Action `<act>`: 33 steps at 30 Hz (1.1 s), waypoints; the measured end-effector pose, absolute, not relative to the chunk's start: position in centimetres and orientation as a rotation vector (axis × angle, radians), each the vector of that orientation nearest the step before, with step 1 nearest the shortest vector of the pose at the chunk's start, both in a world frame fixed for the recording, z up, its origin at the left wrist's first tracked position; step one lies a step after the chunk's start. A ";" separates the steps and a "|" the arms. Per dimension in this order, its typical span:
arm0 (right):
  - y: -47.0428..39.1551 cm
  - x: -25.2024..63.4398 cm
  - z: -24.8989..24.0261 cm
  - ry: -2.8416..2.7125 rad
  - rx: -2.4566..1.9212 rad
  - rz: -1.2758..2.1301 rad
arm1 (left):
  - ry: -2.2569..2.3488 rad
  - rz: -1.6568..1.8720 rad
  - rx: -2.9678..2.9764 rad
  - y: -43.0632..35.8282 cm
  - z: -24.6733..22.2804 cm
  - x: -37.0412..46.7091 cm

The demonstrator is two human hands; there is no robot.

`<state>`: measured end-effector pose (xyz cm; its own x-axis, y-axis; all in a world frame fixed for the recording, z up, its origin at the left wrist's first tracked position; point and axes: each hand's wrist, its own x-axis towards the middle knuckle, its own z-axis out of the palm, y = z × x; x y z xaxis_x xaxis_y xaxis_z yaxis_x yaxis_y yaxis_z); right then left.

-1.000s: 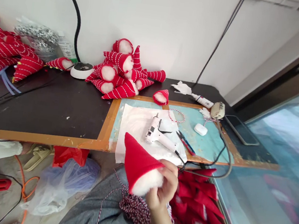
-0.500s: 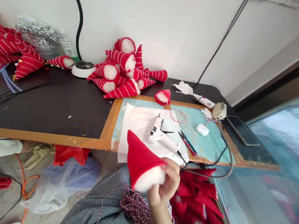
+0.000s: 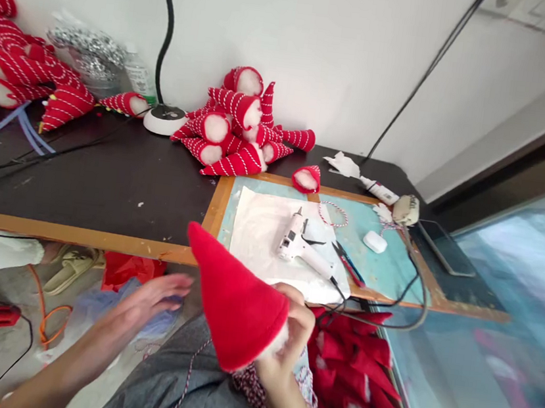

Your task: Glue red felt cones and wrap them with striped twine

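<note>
Across mid-frame, dark tabletop [image 3: 97, 176]. Gripping red cone [image 3: 238, 302] at lower centre by its stuffed end with right hand [image 3: 294, 329], left hand [image 3: 151, 298] open, empty. Might shed stuffing [image 3: 277, 345] under loose pinch.

Bright, even light covers the scene, leaving the white wall [image 3: 320, 57] pale and shadows soft. The glass [image 3: 497, 351] at right is hazy and smeared, with a whitish glare. The left hand [image 3: 149, 298] is slightly blurred; the outer edges look stretched, and the upper right corner is dark.
</note>
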<state>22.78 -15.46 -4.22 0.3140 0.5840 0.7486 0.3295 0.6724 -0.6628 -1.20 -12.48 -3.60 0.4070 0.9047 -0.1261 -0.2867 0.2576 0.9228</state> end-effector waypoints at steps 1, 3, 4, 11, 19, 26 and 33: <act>-15.6 22.1 -4.1 -1.291 -0.865 0.263 | 0.710 0.979 0.979 -11.8 -3.5 -0.1; -16.0 21.5 -4.0 -1.322 -0.866 0.385 | 0.663 1.041 0.893 -10.6 -2.8 2.5; -16.2 21.7 -4.0 -1.359 -0.879 0.446 | 0.656 1.079 0.813 -10.1 -2.3 3.8; -14.8 30.8 -2.3 -1.681 -1.337 0.099 | 0.707 1.016 0.603 -8.5 -0.8 6.3; -8.0 35.3 -4.1 -2.002 -1.850 -0.392 | 0.908 0.842 1.050 -8.5 0.0 6.5; -9.2 34.3 -3.0 -1.872 -1.560 -0.418 | 1.071 0.870 1.243 -9.5 0.1 5.9; -16.8 29.6 -0.1 -1.644 -1.251 -0.132 | 1.159 0.877 1.868 -10.3 1.4 5.9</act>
<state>29.57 -16.84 -0.09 0.0609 0.6538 0.7542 0.7655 0.4543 -0.4557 5.90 -10.27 1.41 0.3535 0.9219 0.1586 0.4039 -0.3034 0.8630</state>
